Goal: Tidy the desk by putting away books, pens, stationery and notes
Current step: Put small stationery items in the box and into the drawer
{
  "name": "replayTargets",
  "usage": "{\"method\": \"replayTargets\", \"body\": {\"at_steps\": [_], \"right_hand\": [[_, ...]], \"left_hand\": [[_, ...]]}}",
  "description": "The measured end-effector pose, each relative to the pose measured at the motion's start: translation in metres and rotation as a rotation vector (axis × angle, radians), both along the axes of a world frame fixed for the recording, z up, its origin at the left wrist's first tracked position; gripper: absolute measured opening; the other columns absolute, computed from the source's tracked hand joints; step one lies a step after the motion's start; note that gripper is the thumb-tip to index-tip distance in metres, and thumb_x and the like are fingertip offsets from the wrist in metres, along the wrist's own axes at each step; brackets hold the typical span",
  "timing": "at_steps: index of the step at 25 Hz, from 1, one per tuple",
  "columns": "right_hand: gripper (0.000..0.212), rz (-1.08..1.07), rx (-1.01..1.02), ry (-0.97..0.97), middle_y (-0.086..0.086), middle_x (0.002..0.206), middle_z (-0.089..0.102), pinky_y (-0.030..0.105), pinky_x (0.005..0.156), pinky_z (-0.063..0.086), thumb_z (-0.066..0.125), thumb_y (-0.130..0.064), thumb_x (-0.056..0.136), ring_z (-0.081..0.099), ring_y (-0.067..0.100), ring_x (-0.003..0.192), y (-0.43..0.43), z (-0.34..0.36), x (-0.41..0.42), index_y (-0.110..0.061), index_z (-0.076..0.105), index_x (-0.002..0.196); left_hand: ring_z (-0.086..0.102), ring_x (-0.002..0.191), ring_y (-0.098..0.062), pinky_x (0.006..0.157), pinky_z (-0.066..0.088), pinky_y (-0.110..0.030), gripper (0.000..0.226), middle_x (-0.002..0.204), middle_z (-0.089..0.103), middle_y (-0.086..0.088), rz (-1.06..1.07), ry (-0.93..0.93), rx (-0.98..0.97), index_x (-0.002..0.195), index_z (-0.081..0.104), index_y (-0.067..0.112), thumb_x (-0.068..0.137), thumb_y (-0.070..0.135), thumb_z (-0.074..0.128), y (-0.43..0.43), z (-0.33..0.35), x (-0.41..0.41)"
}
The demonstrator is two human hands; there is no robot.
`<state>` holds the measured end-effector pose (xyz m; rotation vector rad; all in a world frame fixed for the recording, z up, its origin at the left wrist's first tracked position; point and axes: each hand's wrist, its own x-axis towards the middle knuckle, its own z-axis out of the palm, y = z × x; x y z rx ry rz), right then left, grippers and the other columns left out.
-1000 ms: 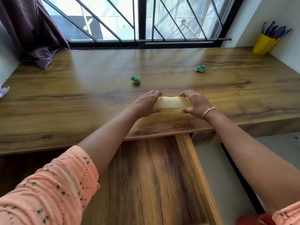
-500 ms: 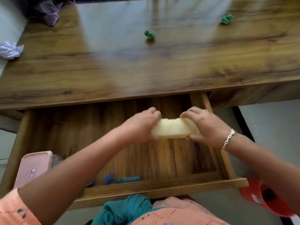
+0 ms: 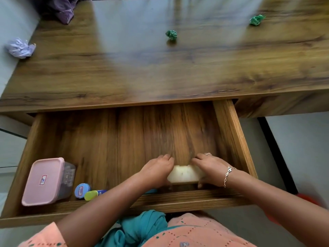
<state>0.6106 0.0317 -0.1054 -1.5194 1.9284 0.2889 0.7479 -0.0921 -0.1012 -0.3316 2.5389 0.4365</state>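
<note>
**Lowered and drawn to the near end**

Both hands have carried the pale yellow rectangular block (image 3: 184, 173) down from the middle of the open wooden drawer (image 3: 229, 132) to its near end. It now sits at about 5 o'clock on the drawer floor, just behind the front wall. Whether it rests on the floor cannot be told.

The left hand (image 3: 156, 171) grips the block's left end, with its fingers curled over the top. The right hand (image 3: 209, 168) grips the right end the same way, its thumb low on the near side. A silver chain bracelet (image 3: 228, 175) circles the right wrist, and a silver ring (image 3: 208, 154) shows on one finger.

At 7 o'clock in the drawer stands a pink-lidded clear plastic box (image 3: 44, 180). On its 3 o'clock side, close together, lie a small round blue-capped item (image 3: 81, 190) and a yellow-green capped item (image 3: 91, 195). The left forearm hides what lies beyond them.

On the brown wood-grain desk top (image 3: 124, 68), a crumpled green paper ball (image 3: 171, 35) lies at 12 o'clock. A second green paper ball (image 3: 256, 19) lies at 1 o'clock, well apart from the first. A crumpled lilac paper wad (image 3: 20, 48) sits at 10 o'clock, just beyond the desk's left edge. A fold of purple cloth (image 3: 62, 9) rests on the desk corner at 11 o'clock.
</note>
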Motion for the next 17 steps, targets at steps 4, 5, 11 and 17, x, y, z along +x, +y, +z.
{"method": "replayTargets", "body": {"at_steps": [4,5,11,17], "right_hand": [[0.072,-0.012,0.01,-0.025,0.003,0.13,0.043,0.035,0.098,0.04,0.074,-0.036,0.072,0.041,0.024,0.12,0.0,-0.001,-0.002,-0.022,0.039,0.134],[0.072,-0.011,0.011,-0.028,0.003,0.13,0.043,0.035,0.098,0.041,0.073,-0.037,0.073,0.041,0.024,0.12,0.0,0.0,-0.002,-0.023,0.039,0.135],[0.073,-0.049,0.003,-0.025,0.003,0.127,0.042,0.033,0.094,0.042,0.069,-0.043,0.075,0.04,0.022,0.118,0.004,0.0,-0.002,-0.03,0.035,0.139],[0.072,-0.074,-0.023,-0.04,0.004,0.128,0.041,0.03,0.094,0.041,0.061,-0.054,0.078,0.041,0.021,0.117,0.007,0.002,0.001,-0.027,0.034,0.14]], "left_hand": [[0.04,0.127,-0.024,0.105,0.036,-0.033,0.074,0.139,0.041,-0.01,0.02,-0.012,0.033,0.136,0.037,0.009,0.075,0.031,0.073,-0.001,-0.003,0.003],[0.04,0.127,-0.024,0.105,0.036,-0.033,0.074,0.139,0.041,-0.009,0.025,-0.011,0.041,0.136,0.037,0.01,0.075,0.031,0.073,-0.001,-0.003,0.004],[0.039,0.127,-0.023,0.104,0.036,-0.033,0.071,0.141,0.038,-0.007,0.036,0.009,0.083,0.139,0.036,0.014,0.078,0.029,0.07,-0.004,-0.002,0.008],[0.042,0.12,-0.019,0.095,0.04,-0.031,0.054,0.136,0.041,-0.005,0.038,0.053,0.082,0.139,0.039,0.017,0.091,0.039,0.052,-0.005,-0.002,0.013]]}}
